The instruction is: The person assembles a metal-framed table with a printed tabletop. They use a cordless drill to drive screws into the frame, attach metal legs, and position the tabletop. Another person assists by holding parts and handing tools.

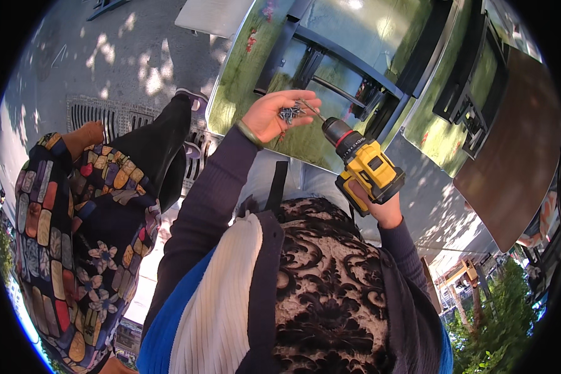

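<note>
My left hand is turned palm up, with a small heap of dark screws lying in it by the slightly curled fingers. A yellow and black cordless drill is in my right hand, fingers wrapped round its handle. The thin drill bit points up and left, its tip at the fingers of my left hand; whether it touches a screw I cannot tell. Beyond both hands lies a green-patterned glossy panel with a black metal frame on it.
Another green panel with black metal parts is at the right, beside a brown board. A person in patterned clothing stands close on my left. A slotted drain grate lies in the ground, and a pale panel is at the top.
</note>
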